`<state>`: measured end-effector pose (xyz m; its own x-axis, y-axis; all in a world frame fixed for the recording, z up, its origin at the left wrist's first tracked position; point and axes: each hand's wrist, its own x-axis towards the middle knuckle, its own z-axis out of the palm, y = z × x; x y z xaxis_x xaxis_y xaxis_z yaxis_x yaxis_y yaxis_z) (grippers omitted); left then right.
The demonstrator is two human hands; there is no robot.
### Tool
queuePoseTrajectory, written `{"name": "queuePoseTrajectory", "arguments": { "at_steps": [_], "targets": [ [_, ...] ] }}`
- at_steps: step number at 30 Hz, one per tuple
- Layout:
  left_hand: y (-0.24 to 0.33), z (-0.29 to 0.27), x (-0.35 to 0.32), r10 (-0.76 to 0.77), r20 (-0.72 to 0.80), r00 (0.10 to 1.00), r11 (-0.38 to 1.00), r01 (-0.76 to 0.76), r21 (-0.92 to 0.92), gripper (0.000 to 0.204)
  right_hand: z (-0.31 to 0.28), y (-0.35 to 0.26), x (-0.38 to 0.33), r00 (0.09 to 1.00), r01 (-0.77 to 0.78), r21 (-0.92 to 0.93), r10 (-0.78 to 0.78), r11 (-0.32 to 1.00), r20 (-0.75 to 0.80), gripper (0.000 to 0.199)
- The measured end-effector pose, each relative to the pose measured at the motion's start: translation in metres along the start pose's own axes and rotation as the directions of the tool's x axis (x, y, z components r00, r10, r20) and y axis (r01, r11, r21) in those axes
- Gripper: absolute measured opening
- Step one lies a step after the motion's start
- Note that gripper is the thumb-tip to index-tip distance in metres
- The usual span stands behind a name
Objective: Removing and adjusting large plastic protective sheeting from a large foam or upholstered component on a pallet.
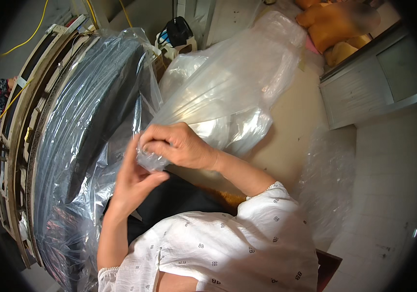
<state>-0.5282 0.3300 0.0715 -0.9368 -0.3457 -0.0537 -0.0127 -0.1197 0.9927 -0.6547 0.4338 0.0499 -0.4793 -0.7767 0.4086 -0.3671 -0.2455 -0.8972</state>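
- Fingers of our right hand (181, 146) curl together and pinch the gathered end of a clear plastic bag (228, 92), so this hand is clamped on the film.
- Our left hand (138, 180) is more open: the fingers stretch upward, the thumb crosses toward the right hand, and the crumpled plastic sits between thumb and fingers. We read it as lightly gripping the same bunched end, though how firmly we cannot tell.
- From the pinched end the clear plastic bag spreads up and to the right, puffed and wrinkled, lying over a pale beige surface (296, 121).
- We wear a white patterned top (228, 248), and its sleeves reach to both forearms.
- Below our hands lies a dark black cloth (174, 202), just beside the bunched plastic.
- To our left stands a stack of dark curved panels (96, 102) wrapped in clear film, tilted and leaning against a row of pale framed pieces (23, 121).
- Yellow cables (33, 31) run across the grey floor at upper left.
- More loose clear film (327, 180) lies at right, next to a white tiled floor (388, 194).
- A grey cabinet (369, 82) stands at upper right, with orange-yellow cushions (335, 24) behind it.
- A black and white object (176, 34) stands at the top centre, near the wrapped panels.
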Motion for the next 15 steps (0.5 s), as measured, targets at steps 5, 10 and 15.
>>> {"name": "queuePoseTrajectory", "arguments": {
  "at_steps": [5, 10, 15],
  "targets": [
    [0.008, -0.039, 0.009, -0.131, -0.077, 0.988, 0.954, 0.147, 0.261, 0.011, -0.044, -0.011, 0.02, 0.945, 0.185, -0.565, -0.303, 0.804, -0.122, 0.041],
    [0.072, -0.096, -0.037, 0.258, -0.09, 0.962, 0.885, -0.198, 0.422, 0.019, -0.113, 0.046, 0.022, 0.991, -0.129, -0.717, 0.121, 0.685, -0.062, 0.032],
    [0.041, -0.163, -0.038, 0.337, -0.158, 0.928, 0.884, -0.255, 0.392, 0.019, -0.048, -0.036, 0.032, 0.978, -0.082, -0.093, 0.063, 0.992, -0.2, 0.028]
  ]
}}
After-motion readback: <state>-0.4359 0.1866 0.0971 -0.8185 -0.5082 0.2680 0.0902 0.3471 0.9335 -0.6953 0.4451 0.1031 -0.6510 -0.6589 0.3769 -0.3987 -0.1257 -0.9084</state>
